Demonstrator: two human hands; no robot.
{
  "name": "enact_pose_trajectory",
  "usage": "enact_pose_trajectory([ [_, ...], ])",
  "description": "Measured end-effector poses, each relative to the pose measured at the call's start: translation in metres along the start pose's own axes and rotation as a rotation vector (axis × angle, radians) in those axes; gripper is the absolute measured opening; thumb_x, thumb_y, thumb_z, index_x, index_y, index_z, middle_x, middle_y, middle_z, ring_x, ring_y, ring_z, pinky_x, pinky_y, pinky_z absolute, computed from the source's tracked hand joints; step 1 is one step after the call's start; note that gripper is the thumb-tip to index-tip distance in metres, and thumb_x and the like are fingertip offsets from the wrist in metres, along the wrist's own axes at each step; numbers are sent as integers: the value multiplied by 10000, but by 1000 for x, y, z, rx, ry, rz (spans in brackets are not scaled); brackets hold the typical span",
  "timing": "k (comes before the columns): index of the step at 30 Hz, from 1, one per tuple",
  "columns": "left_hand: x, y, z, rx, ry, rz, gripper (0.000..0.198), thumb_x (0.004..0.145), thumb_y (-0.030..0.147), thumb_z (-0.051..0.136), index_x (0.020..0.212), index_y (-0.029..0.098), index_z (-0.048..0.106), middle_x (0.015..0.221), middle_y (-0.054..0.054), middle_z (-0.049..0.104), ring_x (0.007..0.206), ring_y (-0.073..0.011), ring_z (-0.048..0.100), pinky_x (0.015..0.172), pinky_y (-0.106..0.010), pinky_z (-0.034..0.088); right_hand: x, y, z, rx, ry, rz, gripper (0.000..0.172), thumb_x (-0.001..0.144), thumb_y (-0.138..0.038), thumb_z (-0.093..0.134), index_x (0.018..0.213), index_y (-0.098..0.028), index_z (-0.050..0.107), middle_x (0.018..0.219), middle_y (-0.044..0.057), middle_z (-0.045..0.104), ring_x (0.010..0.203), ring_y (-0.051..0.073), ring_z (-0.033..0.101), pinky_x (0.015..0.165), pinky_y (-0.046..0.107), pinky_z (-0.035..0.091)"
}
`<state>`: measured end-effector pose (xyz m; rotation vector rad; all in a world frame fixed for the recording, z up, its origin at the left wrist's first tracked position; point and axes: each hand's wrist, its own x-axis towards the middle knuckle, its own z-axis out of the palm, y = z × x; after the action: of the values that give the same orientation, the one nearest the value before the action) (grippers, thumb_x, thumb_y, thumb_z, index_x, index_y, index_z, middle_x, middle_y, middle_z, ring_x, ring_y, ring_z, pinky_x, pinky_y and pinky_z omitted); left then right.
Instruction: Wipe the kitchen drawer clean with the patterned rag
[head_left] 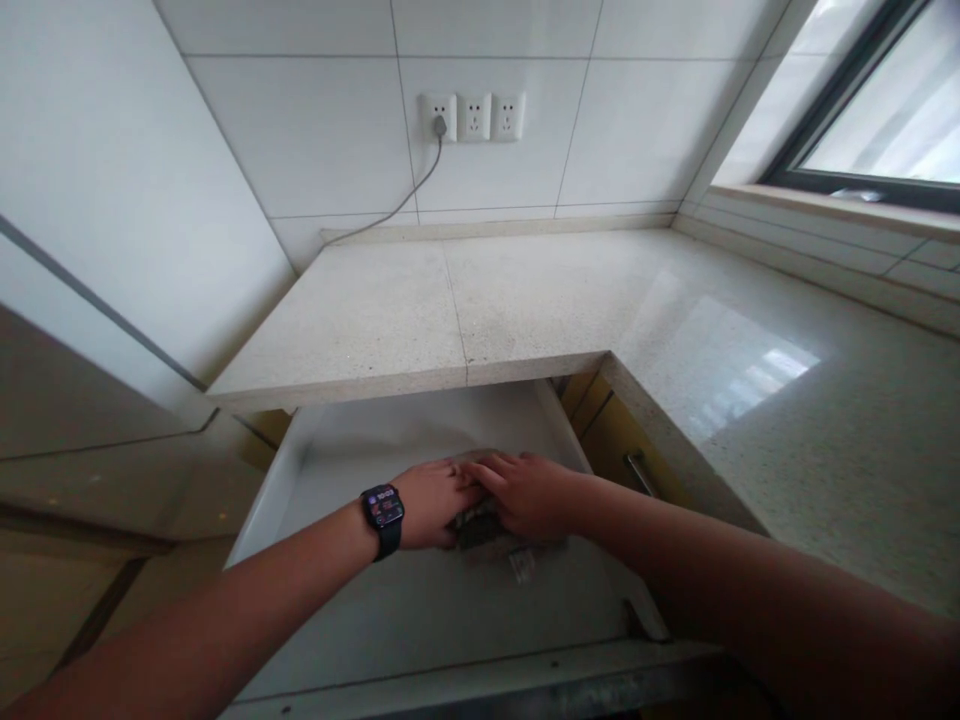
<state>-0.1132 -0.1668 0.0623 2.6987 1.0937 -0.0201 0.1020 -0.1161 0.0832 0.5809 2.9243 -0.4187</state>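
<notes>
Here, a grey bundle lies on the floor of an open white drawer, right of its middle and mostly covered by both hands. The left hand, with a dark watch on its wrist, and the right hand reach in palm down from the near side. Their fingers are stretched flat on top of the bundle, tips meeting, not curled round it.
</notes>
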Motion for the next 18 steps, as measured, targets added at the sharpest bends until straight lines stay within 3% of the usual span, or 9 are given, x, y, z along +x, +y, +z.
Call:
enact_pose_trajectory([
  [4,-36,22,-29,22,39,-118,487,807,406,724,1205,153,601,1237,-124,650,1196,-289,572,1109,-451,385,6,-5,9,132,-33,7,927,820,-480,617,1589,-186,192,1497,201,407,1369,362,370,1045,518,377],
  [7,-59,50,-51,9,110,-93,490,849,479,692,1212,164,598,1218,-118,657,1189,-292,572,1072,-454,405,7,-12,13,158,-48,38,975,787,-653,620,1587,-268,217,1510,199,364,1379,402,329,1041,569,349],
  [9,-68,70,-55,-45,127,-21,456,890,524,632,1198,189,599,1147,-91,683,1097,-265,618,990,-416,458,7,-18,15,135,-60,39,969,764,-658,647,1577,-323,239,1494,192,369,1354,415,352,1030,595,336],
  [11,-67,89,-46,-106,139,105,439,938,536,554,1236,213,571,1095,-62,698,996,-226,656,844,-348,505,9,-26,16,93,-61,1,955,736,-610,696,1558,-356,282,1459,179,401,1328,412,377,1028,613,318],
  [14,-53,113,-14,-77,126,312,304,1028,328,425,1295,208,506,950,-12,719,778,-168,683,542,-282,442,17,-41,19,38,-27,-142,905,722,-589,717,1517,-328,372,1469,170,414,1373,409,323,1073,642,238],
  [16,-39,126,5,-45,119,273,384,1021,337,440,1375,189,420,891,-19,724,701,-187,689,443,-281,376,28,-52,23,17,-10,-264,820,776,-557,681,1501,-300,396,1528,162,374,1424,389,259,1108,654,171],
  [18,-27,136,15,-45,28,191,414,1005,369,451,1377,192,408,831,-40,720,636,-216,691,398,-267,346,44,-62,27,6,-22,-386,762,823,-511,649,1508,-317,378,1581,140,319,1447,368,231,1113,665,155],
])
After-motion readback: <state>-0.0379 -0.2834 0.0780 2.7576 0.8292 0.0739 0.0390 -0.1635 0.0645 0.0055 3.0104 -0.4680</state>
